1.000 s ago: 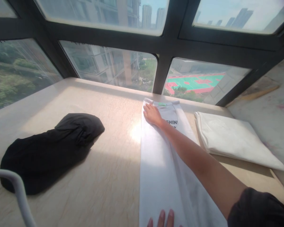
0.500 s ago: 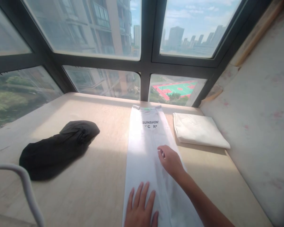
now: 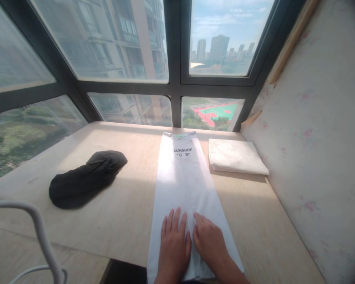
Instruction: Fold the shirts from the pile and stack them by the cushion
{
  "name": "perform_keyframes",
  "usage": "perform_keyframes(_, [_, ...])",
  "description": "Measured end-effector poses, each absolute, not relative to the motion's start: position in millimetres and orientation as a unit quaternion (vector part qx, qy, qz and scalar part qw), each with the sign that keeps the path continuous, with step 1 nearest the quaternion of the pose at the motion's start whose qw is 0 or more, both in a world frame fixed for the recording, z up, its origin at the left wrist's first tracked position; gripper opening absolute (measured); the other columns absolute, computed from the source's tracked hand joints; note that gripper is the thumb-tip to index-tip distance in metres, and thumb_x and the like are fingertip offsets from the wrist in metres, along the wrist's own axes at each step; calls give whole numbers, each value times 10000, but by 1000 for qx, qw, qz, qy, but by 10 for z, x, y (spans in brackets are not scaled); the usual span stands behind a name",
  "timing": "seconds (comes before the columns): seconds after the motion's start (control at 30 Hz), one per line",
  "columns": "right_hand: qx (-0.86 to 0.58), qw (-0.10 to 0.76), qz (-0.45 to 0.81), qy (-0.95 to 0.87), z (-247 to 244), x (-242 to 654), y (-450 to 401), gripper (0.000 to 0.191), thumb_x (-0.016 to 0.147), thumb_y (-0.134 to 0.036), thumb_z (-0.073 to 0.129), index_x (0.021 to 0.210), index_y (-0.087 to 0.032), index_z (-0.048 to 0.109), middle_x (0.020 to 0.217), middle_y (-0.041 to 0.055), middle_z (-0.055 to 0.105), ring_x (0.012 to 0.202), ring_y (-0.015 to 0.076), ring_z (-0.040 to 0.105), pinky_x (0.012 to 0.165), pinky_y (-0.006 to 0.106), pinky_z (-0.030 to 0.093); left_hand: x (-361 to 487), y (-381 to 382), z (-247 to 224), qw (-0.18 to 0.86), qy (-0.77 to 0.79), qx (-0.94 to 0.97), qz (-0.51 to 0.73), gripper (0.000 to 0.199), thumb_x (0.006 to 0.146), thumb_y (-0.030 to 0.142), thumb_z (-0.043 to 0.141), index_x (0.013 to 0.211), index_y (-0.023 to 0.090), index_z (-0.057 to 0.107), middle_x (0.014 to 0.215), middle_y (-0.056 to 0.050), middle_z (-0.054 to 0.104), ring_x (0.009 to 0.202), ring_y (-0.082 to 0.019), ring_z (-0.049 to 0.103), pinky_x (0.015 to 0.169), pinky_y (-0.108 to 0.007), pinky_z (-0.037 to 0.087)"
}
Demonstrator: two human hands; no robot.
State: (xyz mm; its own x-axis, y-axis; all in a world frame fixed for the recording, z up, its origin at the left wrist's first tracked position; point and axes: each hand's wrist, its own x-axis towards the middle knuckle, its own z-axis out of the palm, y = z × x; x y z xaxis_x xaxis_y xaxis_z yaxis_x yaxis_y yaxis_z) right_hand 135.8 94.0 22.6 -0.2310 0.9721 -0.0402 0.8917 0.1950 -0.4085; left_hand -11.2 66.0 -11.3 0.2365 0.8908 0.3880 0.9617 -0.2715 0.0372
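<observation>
A cable [image 3: 43,232] curves near a black cloth [image 3: 85,181]. On the table [image 3: 127,221], the shirt [image 3: 182,185] lies lengthwise under the left hand [image 3: 174,246], flat and gripping nothing, and the right hand [image 3: 210,238], half-curled, its hold unclear. Beyond sits a white cloth [image 3: 236,157].

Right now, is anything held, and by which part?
The left hand lies flat on the printed garment, holding nothing; I cannot tell whether the right hand pinches it.
</observation>
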Motion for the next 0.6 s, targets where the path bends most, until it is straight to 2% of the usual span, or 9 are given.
perform_keyframes(0.13, [-583, 170, 187, -772, 295, 1373, 922, 437, 909, -152, 411, 1287, -217, 620, 1131, 131, 717, 1014, 250, 695, 848, 350, 543, -120, 657, -123, 108, -595, -779, -166, 538, 864, 159, 527, 1398, 212, 542, 1510, -86, 497, 1407, -302, 419, 1116, -493, 368])
perform_keyframes(0.3, [-528, 131, 223, -809, 391, 1458, 1074, 393, 928, -200, 447, 1263, -194, 651, 1038, 111, 749, 933, 254, 719, 800, 348, 551, -122, 653, -138, 114, -590, -781, -170, 547, 855, 142, 528, 1396, 223, 543, 1510, -78, 499, 1397, -299, 435, 1114, -478, 365])
perform_keyframes(0.47, [-568, 176, 161, -787, 794, 1456, 1947, 302, 988, -285, 493, 1227, -232, 669, 1121, 88, 723, 985, 224, 693, 879, 368, 545, -122, 650, -116, 118, -591, -780, -169, 547, 867, 175, 539, 1412, 221, 525, 1527, -91, 476, 1401, -305, 429, 1119, -478, 358])
perform_keyframes(0.6, [-584, 202, 134, -774, 1033, 1301, 2602, 316, 979, -379, 590, 1241, -205, 613, 1269, 90, 614, 1067, 204, 631, 919, 410, 545, -122, 626, -47, 123, -592, -766, -220, 443, 902, 223, 526, 1343, 205, 561, 1450, -116, 540, 1333, -296, 498, 1050, -463, 440])
